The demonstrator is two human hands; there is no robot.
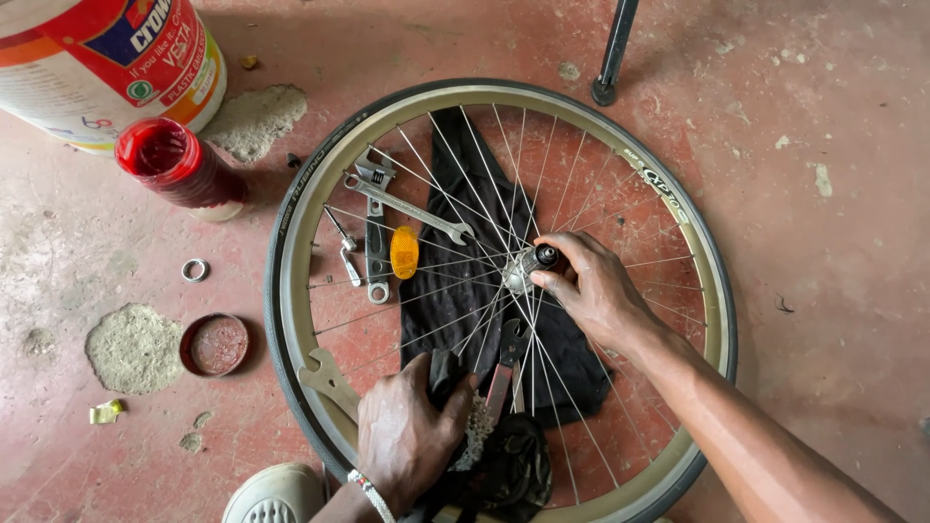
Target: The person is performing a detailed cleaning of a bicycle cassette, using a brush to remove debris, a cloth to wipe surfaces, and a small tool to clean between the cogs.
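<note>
Worn red concrete floor (833, 320), patched; right hand (596, 291) fingers pinching hub (528, 263); left hand (407, 431) gripping black rag (444, 373).

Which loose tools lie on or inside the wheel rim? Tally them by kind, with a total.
Adjustable wrench: 1
Plain spanners: 2
Small bent tool: 1
Red-handled tool, partly hidden: 1
Total: 5
Not counted: hub axle in right hand, dark rag in left hand.
</note>
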